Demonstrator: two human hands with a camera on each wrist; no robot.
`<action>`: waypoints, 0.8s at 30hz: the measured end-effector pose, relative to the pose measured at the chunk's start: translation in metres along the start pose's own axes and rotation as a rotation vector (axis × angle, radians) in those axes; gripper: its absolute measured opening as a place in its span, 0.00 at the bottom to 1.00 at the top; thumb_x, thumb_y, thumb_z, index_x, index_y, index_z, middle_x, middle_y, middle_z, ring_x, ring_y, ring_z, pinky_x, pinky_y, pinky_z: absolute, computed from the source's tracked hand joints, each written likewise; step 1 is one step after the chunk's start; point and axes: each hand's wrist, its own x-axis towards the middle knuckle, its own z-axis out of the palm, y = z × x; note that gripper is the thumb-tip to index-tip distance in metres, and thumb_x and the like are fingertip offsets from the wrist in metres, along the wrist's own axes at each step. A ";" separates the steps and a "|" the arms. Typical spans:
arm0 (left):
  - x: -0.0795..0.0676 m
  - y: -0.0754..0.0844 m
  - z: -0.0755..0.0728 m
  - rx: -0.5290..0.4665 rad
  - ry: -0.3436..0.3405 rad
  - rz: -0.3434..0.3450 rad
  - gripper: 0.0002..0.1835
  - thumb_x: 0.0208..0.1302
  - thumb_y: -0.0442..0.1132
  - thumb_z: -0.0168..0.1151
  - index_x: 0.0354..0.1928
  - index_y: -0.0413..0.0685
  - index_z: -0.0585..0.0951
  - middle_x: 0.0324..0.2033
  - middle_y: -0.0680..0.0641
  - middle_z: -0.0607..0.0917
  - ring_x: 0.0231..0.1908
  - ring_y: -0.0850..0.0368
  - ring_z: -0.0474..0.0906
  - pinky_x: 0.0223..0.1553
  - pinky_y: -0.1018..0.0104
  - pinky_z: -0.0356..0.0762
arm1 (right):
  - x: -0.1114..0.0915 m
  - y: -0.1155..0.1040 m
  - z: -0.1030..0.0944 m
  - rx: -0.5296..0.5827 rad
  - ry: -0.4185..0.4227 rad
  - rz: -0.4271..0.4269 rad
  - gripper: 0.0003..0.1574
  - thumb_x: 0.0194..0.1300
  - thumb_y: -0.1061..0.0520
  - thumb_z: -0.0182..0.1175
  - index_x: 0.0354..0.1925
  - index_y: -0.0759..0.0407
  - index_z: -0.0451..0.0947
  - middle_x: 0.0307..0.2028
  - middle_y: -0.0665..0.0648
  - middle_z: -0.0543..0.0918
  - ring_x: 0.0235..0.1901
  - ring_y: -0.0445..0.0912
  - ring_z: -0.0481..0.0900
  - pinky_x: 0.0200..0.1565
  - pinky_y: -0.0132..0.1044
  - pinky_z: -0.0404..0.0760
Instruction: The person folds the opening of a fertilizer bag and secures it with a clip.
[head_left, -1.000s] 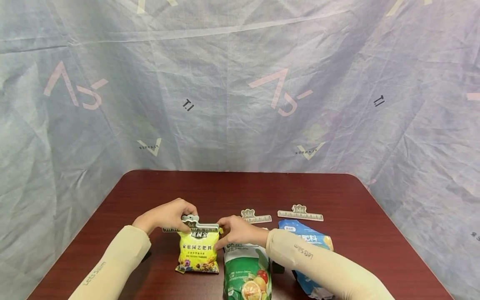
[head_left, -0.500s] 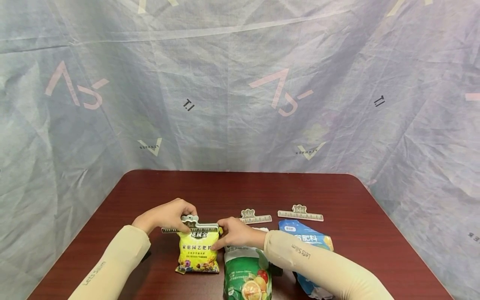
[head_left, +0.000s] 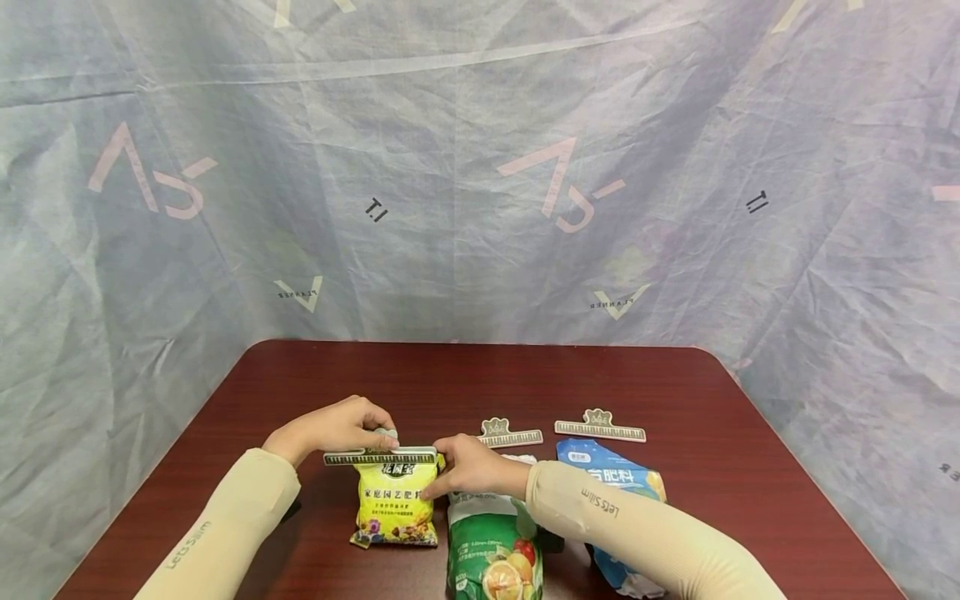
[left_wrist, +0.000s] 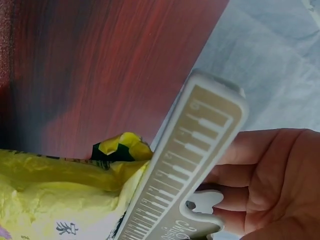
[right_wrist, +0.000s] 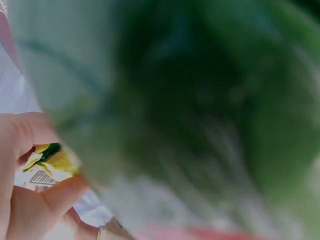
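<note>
A yellow fertilizer bag with flowers along its lower part stands at the centre left of the table. Across its top lies a long bag clip printed with piano keys. My left hand holds the clip by its handle from above; the fingers curl behind it in the left wrist view, where the clip crosses the bag's upper edge. My right hand pinches the bag's upper right edge between thumb and fingers. In the right wrist view, a blurred green surface hides much of the scene.
A green-and-white bag with fruit printed on it stands under my right wrist. Behind my right forearm is a blue bag. Two more piano-key clips, one nearer and one farther right, lie on the dark red table.
My left thumb has shifted up and right from the clip's front, now covering more of its handle. The clip's key strip shows more fully. My right hand and the bag have hardly moved.
</note>
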 end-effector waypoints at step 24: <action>0.005 0.004 0.008 0.038 0.052 0.017 0.06 0.59 0.52 0.60 0.31 0.63 0.82 0.16 0.57 0.75 0.14 0.67 0.57 0.18 0.72 0.63 | 0.002 -0.002 0.000 -0.037 0.030 0.027 0.17 0.43 0.53 0.74 0.28 0.53 0.75 0.16 0.47 0.76 0.14 0.36 0.66 0.18 0.28 0.65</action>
